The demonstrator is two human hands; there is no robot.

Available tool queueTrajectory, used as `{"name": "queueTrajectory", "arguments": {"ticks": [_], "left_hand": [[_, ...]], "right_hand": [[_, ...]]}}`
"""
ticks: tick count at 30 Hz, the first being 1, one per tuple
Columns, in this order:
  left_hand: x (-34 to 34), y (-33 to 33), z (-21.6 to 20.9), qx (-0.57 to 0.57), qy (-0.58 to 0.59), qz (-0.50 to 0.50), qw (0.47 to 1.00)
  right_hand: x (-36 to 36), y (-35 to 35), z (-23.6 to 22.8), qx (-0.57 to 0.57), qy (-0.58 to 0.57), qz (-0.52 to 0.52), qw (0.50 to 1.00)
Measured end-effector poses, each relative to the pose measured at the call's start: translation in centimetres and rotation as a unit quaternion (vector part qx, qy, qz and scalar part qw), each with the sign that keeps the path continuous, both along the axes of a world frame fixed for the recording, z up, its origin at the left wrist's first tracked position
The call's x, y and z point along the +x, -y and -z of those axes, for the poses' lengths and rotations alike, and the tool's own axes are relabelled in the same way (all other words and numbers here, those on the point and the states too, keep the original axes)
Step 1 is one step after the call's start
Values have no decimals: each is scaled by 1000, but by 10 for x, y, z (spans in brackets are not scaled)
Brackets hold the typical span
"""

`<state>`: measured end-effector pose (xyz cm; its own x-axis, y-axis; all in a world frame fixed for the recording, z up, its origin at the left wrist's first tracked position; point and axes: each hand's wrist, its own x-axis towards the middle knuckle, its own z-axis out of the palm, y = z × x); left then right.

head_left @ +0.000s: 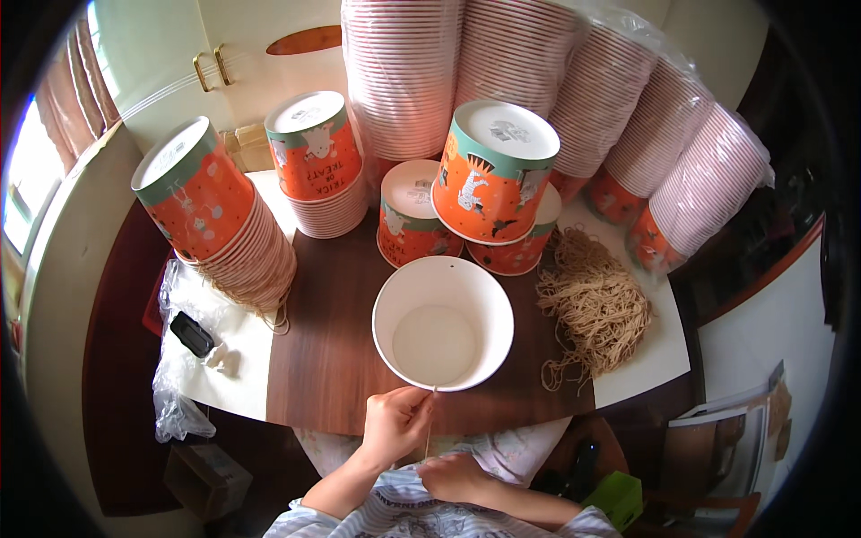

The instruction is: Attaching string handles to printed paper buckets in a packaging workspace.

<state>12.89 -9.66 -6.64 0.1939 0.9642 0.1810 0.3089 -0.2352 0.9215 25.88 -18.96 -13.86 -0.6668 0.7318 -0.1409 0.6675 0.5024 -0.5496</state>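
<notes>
A white-lined paper bucket [443, 325] stands mouth up near the table's front edge, with a small hole in its far rim. At its near rim my left hand [393, 429] is closed in a pinch on a thin tan string [428, 441], right against the bucket's wall. The string runs down toward me. Lower and to the right, close to my body, my right hand [453, 475] is closed round the string's lower part; its fingertips are mostly hidden.
A heap of tan string [596, 309] lies on the right. Upside-down orange buckets [493, 170] stand behind the open one. Stacked buckets [215, 215] with string round them lean at left, another stack [318, 166] beside. Tall plastic-wrapped stacks [404, 81] line the back.
</notes>
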Motion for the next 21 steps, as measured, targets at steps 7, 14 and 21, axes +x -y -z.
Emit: {"name": "queueTrajectory", "arguments": {"ticks": [7, 14, 21], "left_hand": [[-37, -24, -1, -75, 83, -55, 992], [-45, -130, -51, 97, -93, 40, 990], [-73, -181, -34, 112, -86, 329, 934]], "right_hand": [[39, 16, 11, -256, -63, -39, 964], [126, 25, 8, -552, -190, -65, 809], [144, 24, -9, -588, -328, -41, 738]]}}
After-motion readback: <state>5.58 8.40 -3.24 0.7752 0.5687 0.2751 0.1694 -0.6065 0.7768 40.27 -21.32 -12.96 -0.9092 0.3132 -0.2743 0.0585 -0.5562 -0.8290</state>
